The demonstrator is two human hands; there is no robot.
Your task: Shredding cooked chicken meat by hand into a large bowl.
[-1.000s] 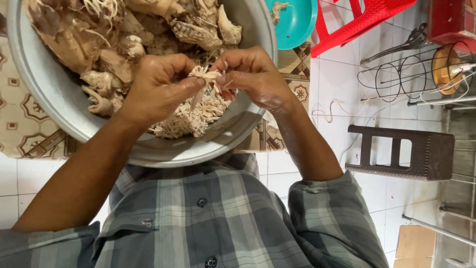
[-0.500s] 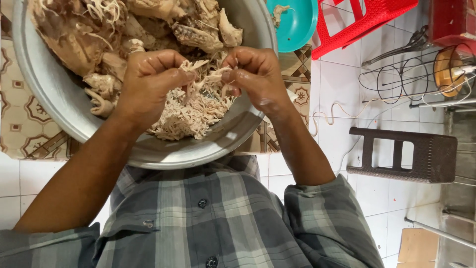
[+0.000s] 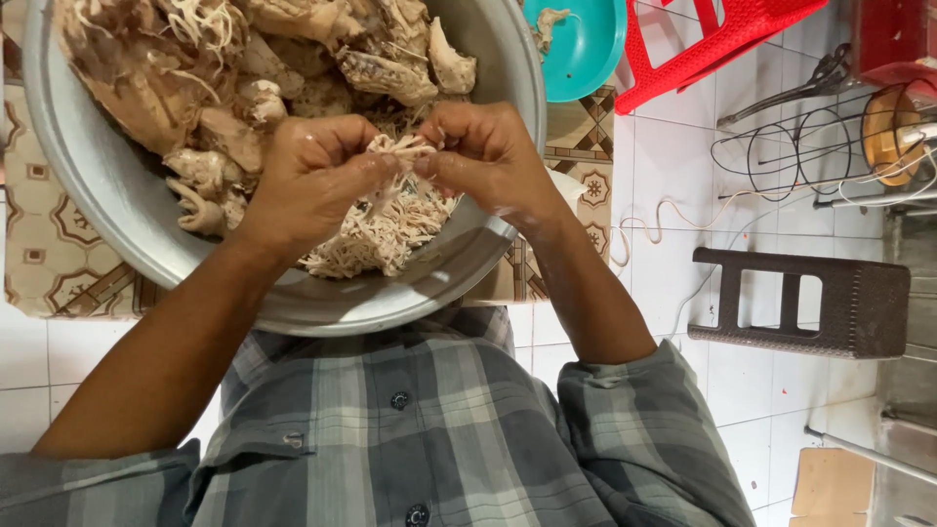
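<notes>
Over metal bowl (image 3: 117,234): left hand (image 3: 312,181), right hand (image 3: 488,156), each grip pinched tight on chicken strip (image 3: 402,151).

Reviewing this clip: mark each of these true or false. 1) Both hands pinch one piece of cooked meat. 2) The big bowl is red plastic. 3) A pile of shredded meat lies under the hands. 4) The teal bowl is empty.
1) True: left hand and right hand grip the meat piece.
2) False: the big bowl is grey metal.
3) True: shredded meat.
4) False: the teal bowl holds a scrap.
</notes>
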